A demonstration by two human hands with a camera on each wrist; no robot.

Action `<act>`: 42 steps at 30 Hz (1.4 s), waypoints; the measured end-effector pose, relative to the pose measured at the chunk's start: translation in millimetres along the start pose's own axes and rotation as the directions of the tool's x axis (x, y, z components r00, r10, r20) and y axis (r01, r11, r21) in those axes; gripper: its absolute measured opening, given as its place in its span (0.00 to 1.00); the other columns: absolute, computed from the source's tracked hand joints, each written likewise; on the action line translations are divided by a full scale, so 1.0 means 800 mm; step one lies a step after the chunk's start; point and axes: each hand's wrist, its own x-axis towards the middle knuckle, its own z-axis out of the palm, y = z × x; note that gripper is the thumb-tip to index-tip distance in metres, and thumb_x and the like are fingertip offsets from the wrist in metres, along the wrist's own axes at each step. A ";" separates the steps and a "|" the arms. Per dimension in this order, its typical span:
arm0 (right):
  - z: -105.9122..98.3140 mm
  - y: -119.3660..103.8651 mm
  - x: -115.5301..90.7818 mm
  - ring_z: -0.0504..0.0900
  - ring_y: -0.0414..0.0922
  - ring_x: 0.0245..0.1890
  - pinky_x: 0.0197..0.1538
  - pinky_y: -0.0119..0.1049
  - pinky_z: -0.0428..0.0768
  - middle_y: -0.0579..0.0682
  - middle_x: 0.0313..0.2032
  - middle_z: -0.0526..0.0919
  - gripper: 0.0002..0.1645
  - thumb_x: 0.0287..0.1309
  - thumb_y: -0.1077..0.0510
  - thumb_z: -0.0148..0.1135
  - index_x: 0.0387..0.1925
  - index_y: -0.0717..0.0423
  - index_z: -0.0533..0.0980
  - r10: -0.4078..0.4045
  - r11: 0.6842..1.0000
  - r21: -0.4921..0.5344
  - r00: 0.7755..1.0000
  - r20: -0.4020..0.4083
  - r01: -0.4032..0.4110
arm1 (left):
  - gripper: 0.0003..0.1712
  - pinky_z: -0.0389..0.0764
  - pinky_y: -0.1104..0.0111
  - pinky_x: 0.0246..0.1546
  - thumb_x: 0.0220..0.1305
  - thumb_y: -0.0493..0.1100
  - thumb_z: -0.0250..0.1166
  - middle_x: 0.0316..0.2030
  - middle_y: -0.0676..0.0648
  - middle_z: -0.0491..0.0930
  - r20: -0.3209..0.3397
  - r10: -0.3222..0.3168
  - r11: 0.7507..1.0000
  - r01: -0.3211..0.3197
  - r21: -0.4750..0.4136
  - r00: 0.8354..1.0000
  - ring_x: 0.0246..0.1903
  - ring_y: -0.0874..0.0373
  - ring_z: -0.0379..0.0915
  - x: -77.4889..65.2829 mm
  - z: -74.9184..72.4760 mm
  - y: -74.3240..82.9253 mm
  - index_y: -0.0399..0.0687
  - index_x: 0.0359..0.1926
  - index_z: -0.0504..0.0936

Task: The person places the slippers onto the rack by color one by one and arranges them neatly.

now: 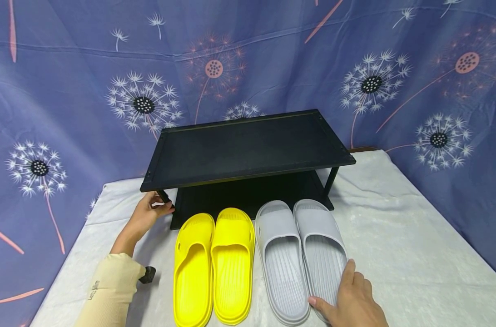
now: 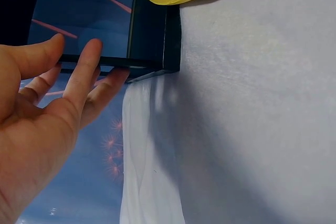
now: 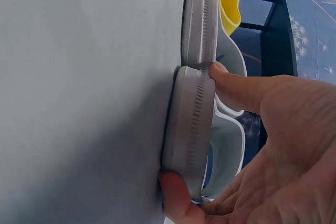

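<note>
A low black two-tier rack [image 1: 248, 147] stands at the back of the white-covered table. My left hand [image 1: 143, 217] holds its left leg [image 2: 110, 61] between thumb and fingers, just above the lower shelf. At the front lies a pair of grey slippers, toes toward the rack. My right hand [image 1: 356, 302] grips the heel of the right grey slipper [image 1: 323, 259], thumb on its inner side and fingers along its outer edge. The left grey slipper [image 1: 282, 268] lies right beside it, and the thumb [image 3: 231, 85] is where the two heels meet.
Two yellow slippers, the left one [image 1: 192, 277] and the right one [image 1: 232, 272], lie side by side left of the grey pair, toes at the lower shelf [image 1: 231, 195]. A blue dandelion-print cloth [image 1: 272, 59] hangs behind. White cloth [image 1: 415, 254] covers the table.
</note>
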 end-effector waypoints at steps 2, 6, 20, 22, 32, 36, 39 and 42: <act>-0.001 0.000 -0.001 0.68 0.69 0.49 0.33 0.62 0.77 0.81 0.48 0.64 0.87 0.30 0.17 0.65 0.63 0.85 0.42 -0.007 1.000 0.004 1.000 -0.008 0.007 | 0.21 0.78 0.52 0.51 0.66 0.32 0.59 0.48 0.34 0.66 -0.001 0.002 1.000 -0.002 0.005 1.000 0.46 0.38 0.79 0.000 0.000 0.000 0.40 0.56 0.62; -0.002 0.001 -0.001 0.68 0.69 0.49 0.34 0.62 0.77 0.82 0.47 0.64 0.84 0.31 0.20 0.67 0.61 0.86 0.43 -0.022 1.000 0.001 1.000 -0.010 0.022 | 0.21 0.78 0.53 0.51 0.66 0.32 0.59 0.48 0.34 0.66 -0.002 -0.004 1.000 0.004 0.012 1.000 0.46 0.39 0.79 -0.002 0.000 0.002 0.40 0.56 0.62; -0.012 0.005 0.002 0.72 0.66 0.44 0.37 0.62 0.78 0.77 0.42 0.68 0.73 0.29 0.30 0.75 0.54 0.85 0.52 0.003 0.999 0.032 1.000 -0.029 -0.003 | 0.19 0.78 0.54 0.52 0.67 0.33 0.59 0.48 0.35 0.67 -0.002 -0.005 1.000 0.005 0.019 1.000 0.48 0.38 0.78 -0.003 0.000 0.005 0.37 0.55 0.62; -0.014 0.005 0.002 0.73 0.65 0.43 0.36 0.60 0.78 0.75 0.40 0.69 0.71 0.29 0.30 0.75 0.53 0.85 0.53 -0.002 0.999 0.042 1.000 -0.030 0.003 | 0.19 0.78 0.53 0.52 0.67 0.33 0.58 0.48 0.35 0.67 -0.001 -0.007 1.000 0.007 0.019 1.000 0.48 0.38 0.78 -0.003 0.000 0.005 0.37 0.55 0.62; -0.026 0.012 0.000 0.74 0.63 0.40 0.41 0.59 0.76 0.71 0.39 0.70 0.67 0.32 0.34 0.75 0.54 0.83 0.54 0.007 0.995 0.098 1.000 -0.007 -0.006 | 0.19 0.78 0.55 0.51 0.67 0.34 0.59 0.48 0.35 0.67 -0.001 0.002 1.000 -0.002 0.026 1.000 0.47 0.40 0.79 -0.005 0.001 0.008 0.36 0.55 0.62; -0.032 0.016 0.000 0.74 0.64 0.43 0.43 0.59 0.75 0.72 0.42 0.70 0.69 0.33 0.33 0.74 0.57 0.82 0.52 0.015 0.994 0.104 1.000 -0.018 -0.013 | 0.19 0.79 0.56 0.50 0.67 0.33 0.59 0.48 0.35 0.67 -0.003 0.003 1.000 -0.003 0.019 1.000 0.47 0.39 0.79 -0.003 0.000 0.006 0.37 0.55 0.63; -0.037 0.017 0.000 0.75 0.63 0.42 0.43 0.58 0.75 0.71 0.43 0.70 0.69 0.33 0.33 0.75 0.57 0.81 0.53 0.009 0.994 0.112 0.999 -0.041 -0.004 | 0.20 0.79 0.56 0.50 0.66 0.33 0.59 0.47 0.35 0.66 -0.006 0.001 1.000 -0.001 0.020 1.000 0.47 0.39 0.79 -0.002 0.000 0.005 0.38 0.56 0.63; -0.042 0.017 -0.002 0.75 0.62 0.42 0.43 0.57 0.76 0.71 0.43 0.71 0.69 0.34 0.33 0.75 0.58 0.81 0.53 0.003 0.993 0.117 0.999 -0.046 0.003 | 0.21 0.79 0.56 0.50 0.66 0.33 0.59 0.48 0.34 0.66 -0.005 0.001 1.000 -0.001 0.023 1.000 0.47 0.39 0.79 -0.002 0.000 0.005 0.40 0.57 0.63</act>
